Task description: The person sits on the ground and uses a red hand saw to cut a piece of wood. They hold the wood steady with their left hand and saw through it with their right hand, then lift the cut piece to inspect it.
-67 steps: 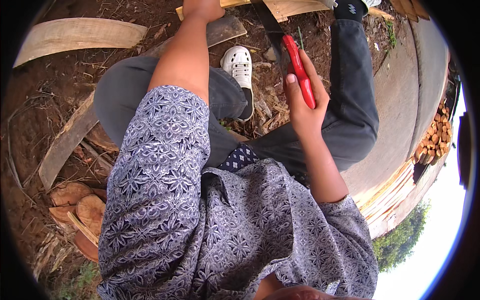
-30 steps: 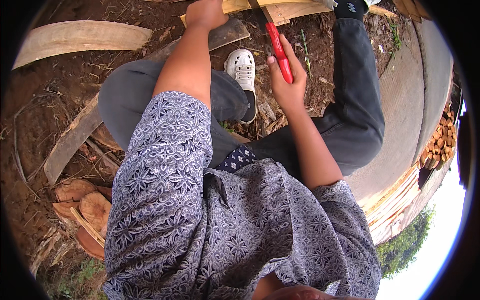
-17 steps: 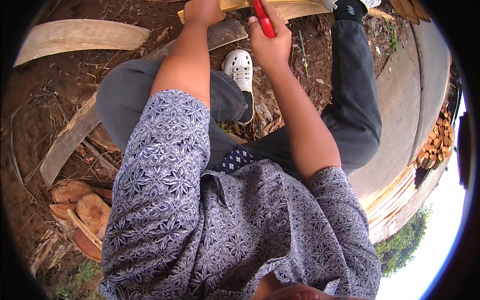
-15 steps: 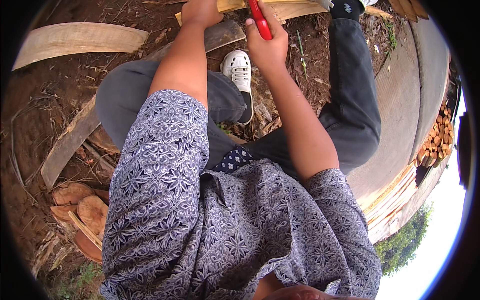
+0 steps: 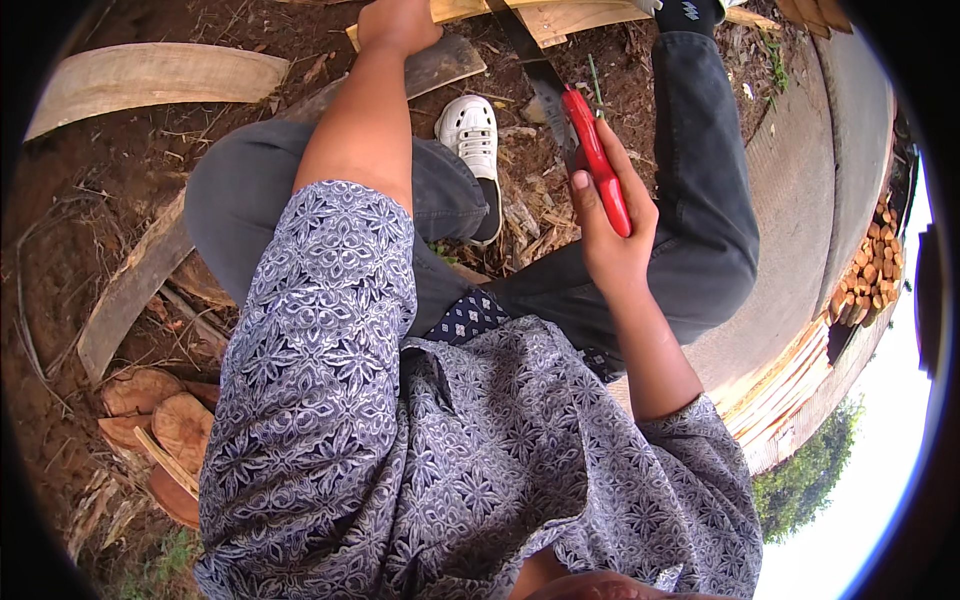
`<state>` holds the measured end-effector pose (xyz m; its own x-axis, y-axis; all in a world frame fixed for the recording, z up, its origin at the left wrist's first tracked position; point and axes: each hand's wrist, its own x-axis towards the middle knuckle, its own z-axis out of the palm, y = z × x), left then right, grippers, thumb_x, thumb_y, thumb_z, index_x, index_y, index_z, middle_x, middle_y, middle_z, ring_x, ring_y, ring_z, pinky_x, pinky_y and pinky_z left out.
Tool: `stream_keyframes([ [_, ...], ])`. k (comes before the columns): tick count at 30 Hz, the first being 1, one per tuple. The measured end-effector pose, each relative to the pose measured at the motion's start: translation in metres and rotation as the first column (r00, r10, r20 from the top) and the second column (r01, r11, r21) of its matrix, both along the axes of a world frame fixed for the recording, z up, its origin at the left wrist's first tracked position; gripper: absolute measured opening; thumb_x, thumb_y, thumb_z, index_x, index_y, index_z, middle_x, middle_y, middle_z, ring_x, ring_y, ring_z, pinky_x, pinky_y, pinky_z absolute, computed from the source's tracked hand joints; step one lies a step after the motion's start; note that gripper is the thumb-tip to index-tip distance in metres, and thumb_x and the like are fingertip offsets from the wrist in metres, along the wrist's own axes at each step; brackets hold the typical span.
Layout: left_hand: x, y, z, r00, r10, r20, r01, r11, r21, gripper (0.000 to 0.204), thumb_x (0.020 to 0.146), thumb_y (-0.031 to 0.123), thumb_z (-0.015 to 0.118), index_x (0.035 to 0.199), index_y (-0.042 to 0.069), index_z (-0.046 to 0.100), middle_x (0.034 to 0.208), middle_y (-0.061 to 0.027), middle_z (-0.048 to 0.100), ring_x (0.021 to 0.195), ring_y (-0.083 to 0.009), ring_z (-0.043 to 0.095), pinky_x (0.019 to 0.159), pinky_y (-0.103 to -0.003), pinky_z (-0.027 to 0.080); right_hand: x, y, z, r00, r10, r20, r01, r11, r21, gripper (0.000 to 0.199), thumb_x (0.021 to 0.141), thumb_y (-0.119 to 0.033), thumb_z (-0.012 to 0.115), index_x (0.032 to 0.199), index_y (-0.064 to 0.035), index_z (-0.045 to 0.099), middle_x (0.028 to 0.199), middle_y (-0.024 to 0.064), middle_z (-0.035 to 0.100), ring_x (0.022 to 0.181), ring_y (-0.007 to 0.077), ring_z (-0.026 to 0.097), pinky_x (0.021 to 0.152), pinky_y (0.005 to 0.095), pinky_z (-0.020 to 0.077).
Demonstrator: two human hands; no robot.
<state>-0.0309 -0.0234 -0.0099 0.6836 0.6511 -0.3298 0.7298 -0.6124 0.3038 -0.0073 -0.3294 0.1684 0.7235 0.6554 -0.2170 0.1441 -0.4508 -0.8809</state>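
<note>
My right hand (image 5: pixel 620 225) is closed around the red handle of a handsaw (image 5: pixel 592 160). The saw's dark blade stretches up and left from the handle and meets a pale wooden board (image 5: pixel 570 22) at the top edge. My left hand (image 5: pixel 398 28) bears down on the left part of that board, apparently curled over it; the top of the picture cuts off part of the fingers. A white clog (image 5: pixel 470 135) on one foot stands just below the board, between my two hands.
A curved pale slab (image 5: pixel 165 80) lies on the soil at left. Greyish planks (image 5: pixel 130 290) run beside and under my bent leg, near round log pieces (image 5: pixel 180 425). Stacked cut wood (image 5: pixel 868 268) stands at far right, past a broad grey-brown surface (image 5: pixel 790 220).
My right hand has drawn the saw back toward my body and to the right, so more of its blade shows. My left hand has hardly moved.
</note>
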Motion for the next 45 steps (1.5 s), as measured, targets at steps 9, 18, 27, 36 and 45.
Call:
stream_keyframes([
  [9, -0.001, -0.004, 0.006, 0.999, -0.025, 0.025, 0.025, 1.000, -0.004, 0.031, 0.077, 0.030, 0.075, 0.105, 0.016, 0.078, 0.102, -0.0162, 0.077, 0.099, -0.0336, 0.074, 0.087, -0.047, 0.058, 0.047, 0.130, -0.088, 0.990, -0.030, 0.139, 0.003, 0.982, 0.188, 0.043, 0.095, -0.009, 0.068, 0.136, 0.0029, 0.063, 0.118, 0.0202, 0.073, 0.109, 0.0221, 0.068, 0.098, 0.0338, 0.0509],
  [18, 0.006, -0.002, 0.004, 0.999, -0.050, 0.001, 0.050, 0.999, 0.022, 0.033, 0.078, 0.029, 0.075, 0.108, 0.016, 0.077, 0.103, -0.0154, 0.077, 0.099, -0.0346, 0.074, 0.087, -0.047, 0.058, -0.001, 0.019, -0.040, 0.996, -0.053, -0.077, 0.054, 0.999, 0.005, 0.056, 0.099, -0.008, 0.068, 0.152, -0.0047, 0.051, 0.133, 0.0127, 0.067, 0.110, 0.0109, 0.062, 0.095, 0.0277, 0.0504],
  [27, 0.002, -0.002, 0.005, 1.000, -0.004, 0.006, 0.004, 1.000, -0.011, 0.030, 0.077, 0.029, 0.075, 0.104, 0.016, 0.079, 0.102, -0.0157, 0.077, 0.098, -0.0337, 0.074, 0.086, -0.047, 0.059, 0.045, 0.091, -0.078, 0.997, -0.022, 0.068, 0.019, 0.999, 0.051, 0.054, 0.096, -0.014, 0.072, 0.147, -0.0035, 0.056, 0.117, 0.0117, 0.074, 0.095, 0.0105, 0.067, 0.086, 0.0279, 0.0532],
  [36, 0.001, -0.001, -0.002, 0.998, -0.057, 0.015, 0.057, 0.998, -0.005, 0.029, 0.079, 0.028, 0.073, 0.104, 0.017, 0.078, 0.101, -0.0150, 0.077, 0.096, -0.0333, 0.075, 0.085, -0.047, 0.059, 0.039, 0.100, -0.129, 0.996, -0.015, 0.090, -0.004, 0.978, 0.208, 0.059, 0.097, -0.015, 0.072, 0.151, -0.0040, 0.052, 0.116, 0.0074, 0.072, 0.088, 0.0091, 0.063, 0.084, 0.0270, 0.0523],
  [45, -0.006, -0.001, -0.028, 0.996, -0.083, -0.033, 0.084, 0.995, 0.060, 0.046, 0.078, 0.040, 0.077, 0.118, 0.020, 0.071, 0.107, -0.0114, 0.077, 0.101, -0.0308, 0.074, 0.087, -0.047, 0.059, 0.008, 0.013, -0.011, 0.994, -0.023, -0.110, 0.019, 0.999, -0.035, 0.056, 0.100, -0.004, 0.065, 0.154, -0.0059, 0.050, 0.132, 0.0081, 0.067, 0.099, 0.0064, 0.060, 0.089, 0.0239, 0.0503],
])
